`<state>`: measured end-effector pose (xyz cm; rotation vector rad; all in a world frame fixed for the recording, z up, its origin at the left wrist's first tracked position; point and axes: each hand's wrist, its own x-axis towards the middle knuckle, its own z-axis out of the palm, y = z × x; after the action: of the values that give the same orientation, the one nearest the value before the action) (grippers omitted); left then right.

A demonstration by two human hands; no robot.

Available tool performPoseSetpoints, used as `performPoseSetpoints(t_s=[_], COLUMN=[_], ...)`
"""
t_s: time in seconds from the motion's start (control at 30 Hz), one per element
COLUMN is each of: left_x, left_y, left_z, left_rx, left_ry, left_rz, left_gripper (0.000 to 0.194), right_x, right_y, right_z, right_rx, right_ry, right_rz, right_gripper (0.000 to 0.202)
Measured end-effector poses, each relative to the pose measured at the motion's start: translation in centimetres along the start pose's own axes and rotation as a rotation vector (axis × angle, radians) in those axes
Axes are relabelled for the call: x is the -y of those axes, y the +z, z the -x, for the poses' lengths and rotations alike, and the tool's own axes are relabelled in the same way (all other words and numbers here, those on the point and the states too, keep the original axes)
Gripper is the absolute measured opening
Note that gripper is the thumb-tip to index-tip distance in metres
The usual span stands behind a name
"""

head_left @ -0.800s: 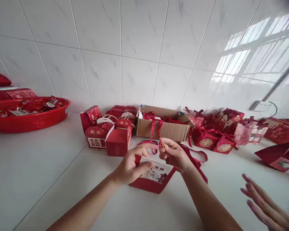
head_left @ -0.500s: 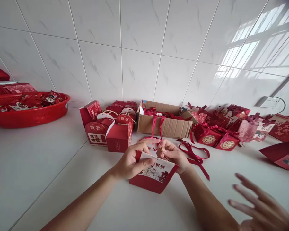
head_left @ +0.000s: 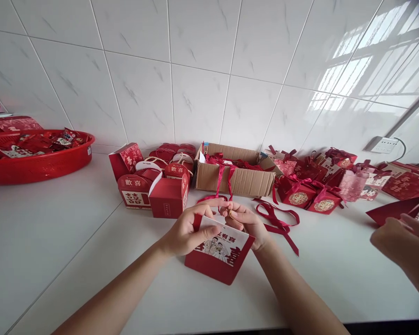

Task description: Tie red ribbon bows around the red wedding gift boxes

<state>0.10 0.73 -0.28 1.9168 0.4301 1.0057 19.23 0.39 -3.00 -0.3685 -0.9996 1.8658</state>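
Where the counter (head_left: 101,242) meets the wall (head_left: 202,93), pale tiles with grey streaks rise behind everything, and at upper right they carry the bright reflection of a barred window. The counter is white and smooth, with a thin seam running up from lower left, and its dark front edge shows at lower right. Low on the wall to the right sits a socket (head_left: 384,144) with a cable.

At far left stands a red basin (head_left: 45,165), filled with small wrapped packets (head_left: 38,143). Against the wall ahead of me, an open carton (head_left: 237,182) holds tangled red ribbons (head_left: 253,164); two ends hang over its front, and a loose ribbon (head_left: 282,224) lies on the counter to its right. Just left of the carton, red boxes with cord handles (head_left: 169,202) crowd together; to the right is a group of bow-tied boxes (head_left: 298,197).

Before the carton is my box (head_left: 209,270), tilted, a white card (head_left: 214,246) with a drawn couple on its face; I can't tell whether its lower edge touches the counter. My left fingers (head_left: 206,234) are closed round its upper left side, thumb in front. My right fingers (head_left: 241,216) pinch a small golden piece (head_left: 230,212) just above its top edge. At far right, a co-worker's hand (head_left: 401,239) is beside a dark red box (head_left: 386,210).
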Motion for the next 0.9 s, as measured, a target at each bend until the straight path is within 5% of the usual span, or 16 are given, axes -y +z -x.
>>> performPoseSetpoints(t_s=[0.9], left_x=[-0.04], left_y=[0.1], left_z=[-0.01], left_rx=[-0.037], left_ry=[0.004], left_rz=[-0.084], left_gripper=[0.021], right_x=[-0.65], right_y=[-0.06], right_z=[-0.03], right_rx=[-0.13], right_ry=[-0.025], right_rz=[-0.152], right_gripper=[0.027])
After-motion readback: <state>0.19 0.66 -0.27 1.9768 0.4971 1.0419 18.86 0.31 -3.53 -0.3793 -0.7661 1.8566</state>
